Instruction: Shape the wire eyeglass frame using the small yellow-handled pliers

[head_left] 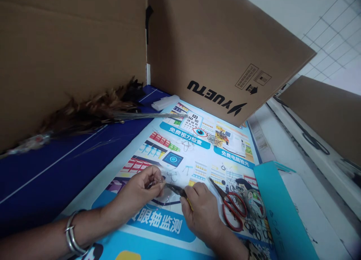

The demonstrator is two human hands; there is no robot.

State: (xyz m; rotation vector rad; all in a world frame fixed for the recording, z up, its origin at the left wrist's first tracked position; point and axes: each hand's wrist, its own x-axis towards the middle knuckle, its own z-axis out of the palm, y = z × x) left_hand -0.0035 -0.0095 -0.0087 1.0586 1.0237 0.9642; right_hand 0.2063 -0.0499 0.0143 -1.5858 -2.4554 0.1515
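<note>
My left hand, a silver bangle on its wrist, is closed in a pinch on thin wire. Some of that wire shows as fine loops around the fingers; its exact shape is hard to make out. From the right, my right hand grips a pair of pliers with dark jaws and a bit of yellow handle showing. The jaw tips meet the left fingertips, and whether they are closed on the wire is hidden. Right of that hand lie scissors with red handles. Coils of wire are heaped beside them.
A printed poster sheet covers the work surface. Brown feathers and a bundle of straight wires lie at the back left. Cardboard panels stand behind. A teal box is on the right, near small wire pieces.
</note>
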